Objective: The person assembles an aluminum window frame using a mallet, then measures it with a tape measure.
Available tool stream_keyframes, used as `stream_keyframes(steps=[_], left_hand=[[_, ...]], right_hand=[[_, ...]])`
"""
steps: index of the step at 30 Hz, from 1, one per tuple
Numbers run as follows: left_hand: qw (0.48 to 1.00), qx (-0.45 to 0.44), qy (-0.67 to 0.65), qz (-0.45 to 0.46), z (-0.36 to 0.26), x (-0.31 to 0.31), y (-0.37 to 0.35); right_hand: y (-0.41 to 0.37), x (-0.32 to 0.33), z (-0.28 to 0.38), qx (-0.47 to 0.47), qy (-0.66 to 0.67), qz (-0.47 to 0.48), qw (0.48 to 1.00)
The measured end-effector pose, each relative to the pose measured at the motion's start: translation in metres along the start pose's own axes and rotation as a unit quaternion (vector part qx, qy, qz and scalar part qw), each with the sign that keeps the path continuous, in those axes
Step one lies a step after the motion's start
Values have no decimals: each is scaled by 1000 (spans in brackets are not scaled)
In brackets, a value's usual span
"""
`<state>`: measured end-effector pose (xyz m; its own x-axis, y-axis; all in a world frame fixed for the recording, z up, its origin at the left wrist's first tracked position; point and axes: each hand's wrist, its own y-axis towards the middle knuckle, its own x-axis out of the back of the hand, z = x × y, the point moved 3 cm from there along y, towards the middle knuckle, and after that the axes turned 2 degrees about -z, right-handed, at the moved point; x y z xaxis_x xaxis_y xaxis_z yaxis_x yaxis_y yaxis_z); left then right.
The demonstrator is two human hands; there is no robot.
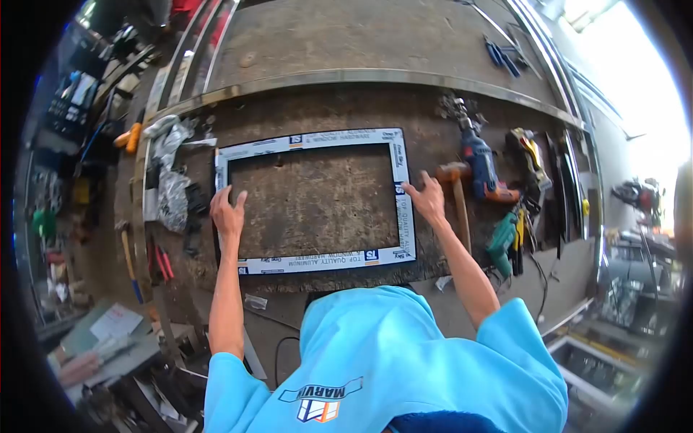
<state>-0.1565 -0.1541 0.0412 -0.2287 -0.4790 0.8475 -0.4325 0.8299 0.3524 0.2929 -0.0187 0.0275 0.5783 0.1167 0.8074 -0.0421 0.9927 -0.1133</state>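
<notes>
A rectangular aluminum window frame [332,263], covered in white printed protective film with dark edges, lies flat on the worn wooden workbench [310,195]. My left hand [229,215] rests over the frame's left side, thumb and fingers apart. At the right side, my right hand [429,199] has a fingertip at the frame's outer edge, its fingers spread. Neither hand is wrapped round the frame. Just beyond my right hand lies a hammer [462,209] with a wooden handle.
Right of the hammer are a blue power drill [482,167], a green power tool [499,244] and a yellow-and-black tool [530,159]. Crumpled foil-like wrapping [172,195] lies left. A metal bar [346,75] crosses the bench behind, with blue-handled pliers [502,59] beyond it.
</notes>
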Motion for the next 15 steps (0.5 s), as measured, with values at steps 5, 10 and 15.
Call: stream_keyframes(steps=[5,10,15], left_hand=[[971,-154,-126,131,-142,-101,57],[944,-239,-162,163,-257,-178,67],[961,-201,-78,174,-310,-214,54]], right_hand=[[10,-33,16,2,-9,-60,998],[4,-46,17,80,-71,-200,974],[7,-44,16,74,-60,-183,979]])
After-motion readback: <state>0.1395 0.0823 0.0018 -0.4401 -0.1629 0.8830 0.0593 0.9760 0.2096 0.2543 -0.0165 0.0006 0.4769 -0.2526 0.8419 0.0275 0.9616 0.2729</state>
